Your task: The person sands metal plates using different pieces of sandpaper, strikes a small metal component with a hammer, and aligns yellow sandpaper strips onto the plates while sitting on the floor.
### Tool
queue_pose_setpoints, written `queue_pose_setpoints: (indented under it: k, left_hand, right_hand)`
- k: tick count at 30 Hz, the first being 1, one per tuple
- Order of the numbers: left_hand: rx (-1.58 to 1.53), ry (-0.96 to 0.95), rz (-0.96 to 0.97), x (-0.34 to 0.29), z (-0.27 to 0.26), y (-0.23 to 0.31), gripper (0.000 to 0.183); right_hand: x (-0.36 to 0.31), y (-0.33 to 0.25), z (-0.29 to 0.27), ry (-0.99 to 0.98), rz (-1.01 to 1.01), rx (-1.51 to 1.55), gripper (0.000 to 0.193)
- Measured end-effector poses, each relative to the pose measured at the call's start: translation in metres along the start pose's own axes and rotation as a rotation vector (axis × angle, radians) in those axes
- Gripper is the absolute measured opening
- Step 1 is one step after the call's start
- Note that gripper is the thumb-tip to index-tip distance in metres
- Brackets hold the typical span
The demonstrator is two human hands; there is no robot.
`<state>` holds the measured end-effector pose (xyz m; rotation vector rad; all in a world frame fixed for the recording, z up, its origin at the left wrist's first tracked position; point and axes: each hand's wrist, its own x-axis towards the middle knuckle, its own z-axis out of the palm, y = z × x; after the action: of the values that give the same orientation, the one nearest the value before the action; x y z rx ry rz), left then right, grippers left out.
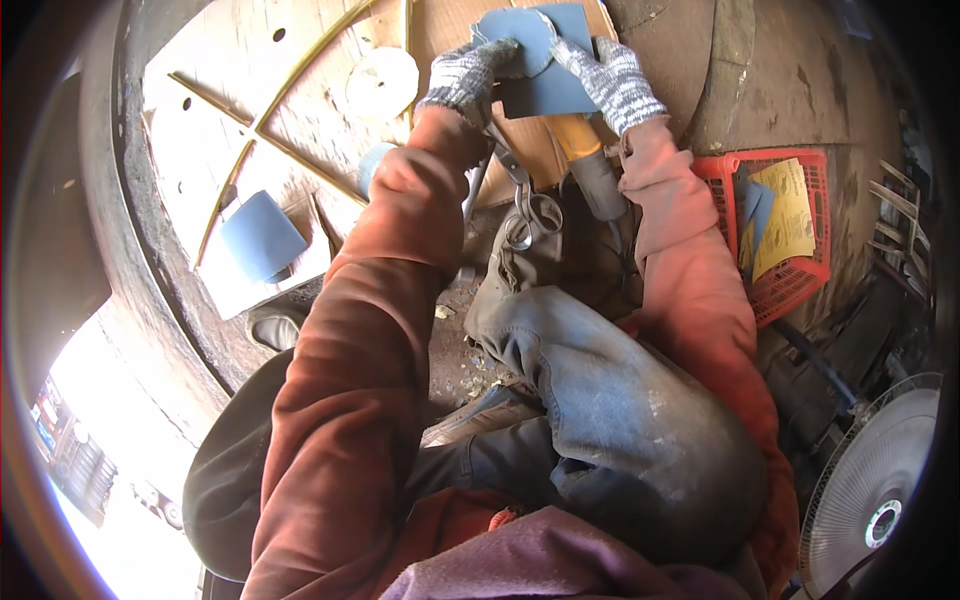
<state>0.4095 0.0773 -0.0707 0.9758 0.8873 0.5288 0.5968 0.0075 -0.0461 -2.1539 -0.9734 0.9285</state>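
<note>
My left hand, in a grey-and-white knit glove, grips a round blue-grey sandpaper disc with a ragged pale edge. Behind the disc, and partly covered by it, is a square sandpaper sheet of the same colour. My right hand, gloved alike, is closed on the sheet's right side, its fingertips close to the disc's edge. Below the sheet lies a power tool with a yellow-orange and grey body. Large metal scissors lie under my left wrist, their blades partly hidden.
Thin yellowish strips cross a pale board at the left. On it are a pale round disc and a curved blue sheet. A red plastic basket holds yellow and blue sheets. A fan stands at lower right.
</note>
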Motion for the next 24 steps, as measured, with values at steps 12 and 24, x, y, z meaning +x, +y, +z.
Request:
queue_pose_setpoints:
  k: [12,24]
  left_hand:
    - [-0.876,0.090,-0.107,0.053,0.010,0.005,0.031]
    - [-0.210,0.204,0.177,0.057,0.046,0.013,0.027]
  right_hand:
    - [0.011,0.008,-0.008,-0.085,0.075,0.172,0.078]
    - [-0.005,-0.001,-0.009,-0.034,0.169,0.257,0.061]
